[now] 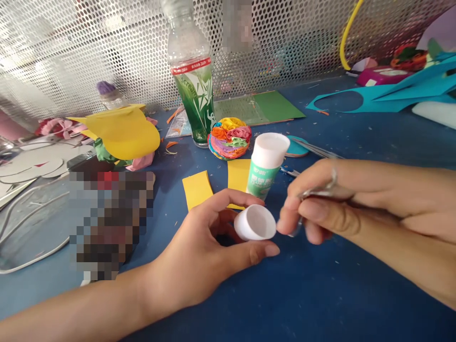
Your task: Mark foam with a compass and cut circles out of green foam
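Observation:
A white cap [255, 222], its open end toward the camera, is gripped between the thumb and fingers of my left hand [210, 247]. My right hand [331, 204], just right of the cap, pinches a thin metal tool [317, 191], whose full shape is partly hidden by the fingers. Behind the cap stands a white and green glue stick [267, 164] with a white top. Yellow paper pieces [198, 189] lie beside it on the blue table. A disc covered in colourful paper roses [231, 137] sits behind them.
A green-labelled bottle [194, 85] stands at the back before a perforated metal screen [285, 42]. Yellow paper [123, 130], a blurred-out phone-like object [116, 218] and a white cable [21, 199] are at left. Blue cut paper [392, 95] lies at right, green paper [278, 105] behind.

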A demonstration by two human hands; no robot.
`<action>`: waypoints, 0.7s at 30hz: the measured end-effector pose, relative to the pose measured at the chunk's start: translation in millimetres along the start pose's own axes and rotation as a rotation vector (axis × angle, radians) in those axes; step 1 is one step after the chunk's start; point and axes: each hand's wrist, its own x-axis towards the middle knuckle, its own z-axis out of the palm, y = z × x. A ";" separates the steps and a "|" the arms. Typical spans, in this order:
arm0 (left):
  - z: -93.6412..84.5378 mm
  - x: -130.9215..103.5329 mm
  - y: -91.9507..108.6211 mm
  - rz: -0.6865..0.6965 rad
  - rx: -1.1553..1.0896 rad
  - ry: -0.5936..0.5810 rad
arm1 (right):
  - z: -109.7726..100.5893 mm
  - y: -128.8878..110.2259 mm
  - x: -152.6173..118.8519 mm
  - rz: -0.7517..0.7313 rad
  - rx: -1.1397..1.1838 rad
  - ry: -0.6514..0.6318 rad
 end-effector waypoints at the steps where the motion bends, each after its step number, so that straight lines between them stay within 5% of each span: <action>1: 0.4 -0.4 0.0 0.007 0.016 0.009 | 1.0 0.2 0.2 0.008 0.053 -0.033; 21: 1.4 -4.0 1.9 0.060 0.196 0.046 | 7.8 -4.1 -10.4 0.005 -0.012 -0.243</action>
